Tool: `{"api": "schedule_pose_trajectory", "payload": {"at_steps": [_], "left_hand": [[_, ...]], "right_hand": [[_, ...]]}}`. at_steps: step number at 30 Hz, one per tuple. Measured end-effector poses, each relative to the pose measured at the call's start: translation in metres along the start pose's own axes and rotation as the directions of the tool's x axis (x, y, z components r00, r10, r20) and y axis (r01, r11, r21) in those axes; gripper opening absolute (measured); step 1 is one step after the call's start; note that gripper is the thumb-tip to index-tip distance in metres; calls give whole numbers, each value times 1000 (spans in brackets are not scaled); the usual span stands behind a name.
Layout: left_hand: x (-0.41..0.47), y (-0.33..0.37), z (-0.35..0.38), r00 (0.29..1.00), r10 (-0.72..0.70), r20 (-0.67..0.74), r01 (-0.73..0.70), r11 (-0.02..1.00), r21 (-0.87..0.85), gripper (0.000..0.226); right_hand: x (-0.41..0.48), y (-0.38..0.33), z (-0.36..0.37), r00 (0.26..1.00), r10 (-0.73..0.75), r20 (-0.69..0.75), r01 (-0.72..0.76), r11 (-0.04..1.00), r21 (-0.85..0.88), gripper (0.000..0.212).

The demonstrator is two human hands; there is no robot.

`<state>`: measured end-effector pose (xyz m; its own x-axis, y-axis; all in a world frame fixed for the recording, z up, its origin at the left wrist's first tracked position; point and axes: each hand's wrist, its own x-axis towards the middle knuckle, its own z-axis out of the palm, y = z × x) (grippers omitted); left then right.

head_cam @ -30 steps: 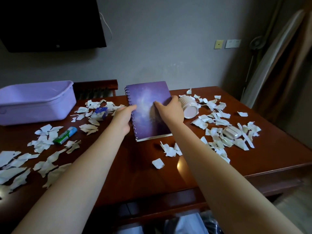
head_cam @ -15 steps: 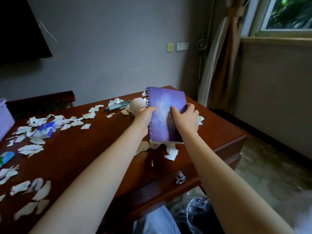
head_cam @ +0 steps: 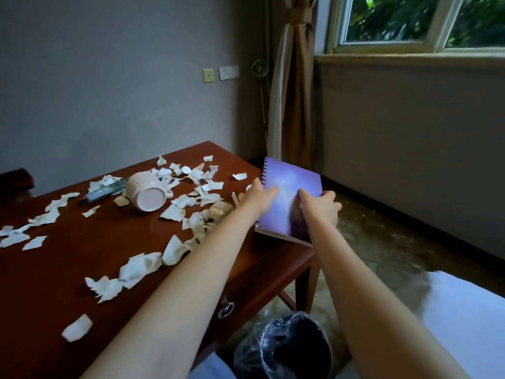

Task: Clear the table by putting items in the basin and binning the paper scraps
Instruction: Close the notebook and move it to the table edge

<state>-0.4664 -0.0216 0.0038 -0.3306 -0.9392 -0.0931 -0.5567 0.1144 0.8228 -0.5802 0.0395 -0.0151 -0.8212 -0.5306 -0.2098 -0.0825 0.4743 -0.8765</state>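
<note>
A purple spiral notebook point(head_cam: 287, 198) is held tilted in the air over the right end of the wooden table point(head_cam: 82, 250). My left hand point(head_cam: 258, 196) grips its spiral edge and my right hand point(head_cam: 318, 207) grips its right side. Several white paper scraps point(head_cam: 139, 266) lie scattered across the table. A pale pink ribbed cup point(head_cam: 147, 194) lies on its side among them. A bin point(head_cam: 289, 348) lined with a clear bag stands on the floor below the table's front edge. The basin is out of view.
A dark pen-like item point(head_cam: 102, 192) lies left of the cup, and a small beige case point(head_cam: 220, 210) sits among scraps near my left wrist. A curtain point(head_cam: 295, 105) and window are at the back right. A white surface point(head_cam: 464, 318) is at the lower right.
The notebook was lifted off the table by both hands and carried to the right, past the table's end. My view swung right, so the basin dropped out of view and the bin came in.
</note>
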Motion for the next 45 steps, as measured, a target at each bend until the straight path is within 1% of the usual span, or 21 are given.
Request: {"api": "schedule_pose_trajectory", "payload": {"at_steps": [2,5,8,11,13,15,18,21,24,27,31,34,36,38,40,43,45], "left_hand": [[6,2,12,1000,13,-13,-11,989,148,52],[18,-3,25,1000,18,12,-20,976,217,50],[26,-4,33,1000,-10,14,5,959,284,56],[32,-3,40,1000,-5,-13,9,940,340,54],[35,-3,41,999,39,-25,-25,900,435,49],[35,-6,40,997,75,-11,-60,878,474,44],[40,-17,30,998,67,12,-63,851,521,45],[45,-26,15,1000,10,-29,6,859,512,41],[49,-23,-2,990,-89,-112,126,913,389,44],[58,-23,-16,967,-195,-166,232,940,250,47],[63,-29,-34,944,-256,-208,296,936,192,43],[64,-37,-44,936,-256,-240,306,930,204,38],[62,-43,-48,942,-232,-241,282,938,199,38],[59,-45,-48,952,-212,-221,263,937,232,43],[58,-43,-48,961,-219,-171,260,926,274,46],[58,-37,-51,956,-248,-154,286,899,330,48],[57,-31,-52,946,-271,-177,319,872,371,47]], "right_hand": [[8,4,-5,1000,9,-13,-9,999,-44,61],[16,8,-6,999,-28,-34,23,990,-136,57],[20,12,0,991,-127,-51,108,952,-288,53],[22,15,5,958,-279,-66,214,851,-479,44],[21,13,10,933,-359,28,309,759,-573,46],[19,13,17,916,-369,159,386,697,-605,50],[20,12,25,886,-395,242,454,635,-625,51],[26,8,30,840,-445,309,533,571,-624,49],[33,2,36,766,-491,415,638,497,-589,48],[40,-4,40,682,-517,517,729,427,-535,50],[43,-13,50,594,-521,613,804,388,-451,51],[43,-18,62,523,-518,677,851,367,-376,51],[44,-19,66,489,-523,698,869,364,-335,49],[47,-20,66,460,-548,699,885,346,-311,45],[49,-22,65,439,-565,698,898,313,-311,42],[46,-23,67,446,-583,679,895,271,-354,39],[40,-20,71,463,-606,647,886,285,-366,38]]}}
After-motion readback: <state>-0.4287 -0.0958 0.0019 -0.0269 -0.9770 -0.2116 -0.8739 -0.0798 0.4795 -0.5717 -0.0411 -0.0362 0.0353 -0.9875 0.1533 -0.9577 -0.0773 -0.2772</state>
